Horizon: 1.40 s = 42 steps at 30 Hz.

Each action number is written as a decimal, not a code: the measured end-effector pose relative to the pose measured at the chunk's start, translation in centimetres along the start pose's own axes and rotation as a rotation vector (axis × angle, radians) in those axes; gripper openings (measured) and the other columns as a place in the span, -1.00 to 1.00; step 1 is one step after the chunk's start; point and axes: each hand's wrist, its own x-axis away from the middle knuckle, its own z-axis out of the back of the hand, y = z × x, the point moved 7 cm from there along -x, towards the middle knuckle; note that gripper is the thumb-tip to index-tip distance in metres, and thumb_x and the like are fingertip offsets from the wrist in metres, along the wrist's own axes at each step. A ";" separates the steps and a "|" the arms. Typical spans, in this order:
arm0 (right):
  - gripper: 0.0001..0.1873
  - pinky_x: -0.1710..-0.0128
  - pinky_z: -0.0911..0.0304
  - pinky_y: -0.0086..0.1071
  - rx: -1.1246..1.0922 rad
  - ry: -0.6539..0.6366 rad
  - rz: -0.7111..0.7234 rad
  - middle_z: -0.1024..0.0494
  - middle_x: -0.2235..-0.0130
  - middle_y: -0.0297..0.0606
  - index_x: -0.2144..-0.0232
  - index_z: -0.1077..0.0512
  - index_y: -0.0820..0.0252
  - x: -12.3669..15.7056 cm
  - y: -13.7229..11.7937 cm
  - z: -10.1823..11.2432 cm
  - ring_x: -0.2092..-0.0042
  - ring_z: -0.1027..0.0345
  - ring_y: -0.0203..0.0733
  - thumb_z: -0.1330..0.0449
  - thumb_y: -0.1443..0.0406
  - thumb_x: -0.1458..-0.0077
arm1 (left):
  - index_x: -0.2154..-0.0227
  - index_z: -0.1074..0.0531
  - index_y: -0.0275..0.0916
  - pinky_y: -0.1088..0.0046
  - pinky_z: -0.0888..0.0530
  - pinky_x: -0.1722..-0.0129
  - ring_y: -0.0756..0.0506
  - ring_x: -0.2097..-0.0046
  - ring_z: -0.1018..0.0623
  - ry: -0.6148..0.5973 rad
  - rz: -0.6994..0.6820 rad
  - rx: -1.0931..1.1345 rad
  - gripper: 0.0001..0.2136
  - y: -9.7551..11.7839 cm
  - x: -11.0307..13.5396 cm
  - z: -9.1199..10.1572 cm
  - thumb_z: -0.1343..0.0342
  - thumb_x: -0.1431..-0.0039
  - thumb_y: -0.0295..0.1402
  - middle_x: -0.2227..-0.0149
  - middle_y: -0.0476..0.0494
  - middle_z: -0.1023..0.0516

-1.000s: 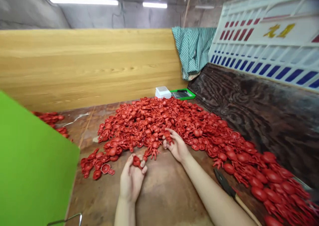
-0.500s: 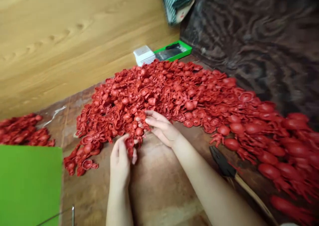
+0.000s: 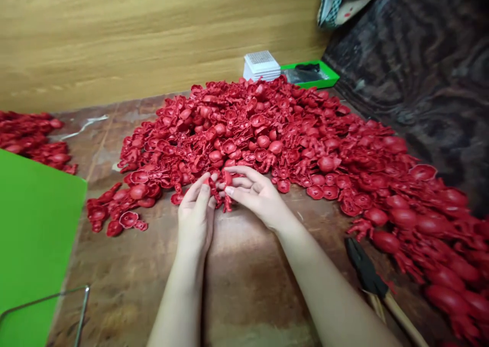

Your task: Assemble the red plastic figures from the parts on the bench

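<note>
My left hand (image 3: 195, 219) is closed on a small red moulded plastic piece (image 3: 213, 188), gripped between thumb and fingers. Facing it, my right hand (image 3: 263, 200) pinches a second red moulded piece (image 3: 228, 180) by its upper part. The two pieces are close together above the brown table, and fingers hide much of their shape; whether they touch I cannot tell. Right behind both hands rises a large heap of red moulded pieces (image 3: 244, 117), some rounded like cups or domes, others with thin branching ends.
Pliers (image 3: 367, 270) with dark jaws lie to the right. A small red heap (image 3: 34, 140) and a green board (image 3: 34, 235) are at the left, with a bent metal rod (image 3: 49, 298). A white stack (image 3: 262, 68) and a green tray (image 3: 324, 82) stand behind the big heap.
The view has swung, shifting the table's things in the picture. My hands have drawn closer together, each now with a red piece between the fingers in front of the heap.
</note>
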 end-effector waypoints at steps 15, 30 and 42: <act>-0.53 -0.24 -0.51 -0.07 0.090 0.054 0.045 -0.75 -0.06 -0.20 0.02 -0.65 0.04 -0.3 0.1 1.4 -0.13 -0.61 -0.03 -0.58 0.11 -0.03 | -0.03 -0.70 -0.17 0.28 -0.69 -0.02 -0.21 0.02 -0.76 -0.034 0.027 -0.106 -0.46 -1.0 0.3 0.1 -0.57 0.01 -0.07 -0.03 -0.28 -0.76; -0.54 -0.33 -0.44 0.03 0.093 0.067 0.019 -0.76 -0.06 -0.20 0.04 -0.71 0.05 0.1 0.4 1.7 -0.11 -0.65 0.00 -0.61 0.11 0.01 | -0.05 -0.70 -0.13 0.07 -0.64 -0.16 -0.27 -0.04 -0.74 -0.055 0.026 -0.047 -0.49 -1.4 0.6 -0.2 -0.55 -0.05 -0.08 -0.06 -0.24 -0.75; -0.55 -0.24 -0.53 -0.06 0.097 0.106 0.001 -0.79 0.02 -0.24 0.12 -0.75 -0.04 0.1 0.3 1.9 -0.01 -0.70 -0.05 -0.64 0.10 0.11 | -0.04 -0.70 0.00 0.38 -0.68 0.05 -0.13 0.04 -0.75 -0.120 0.027 -0.106 -0.60 -1.1 0.7 -0.4 -0.47 -0.16 -0.06 -0.09 -0.14 -0.75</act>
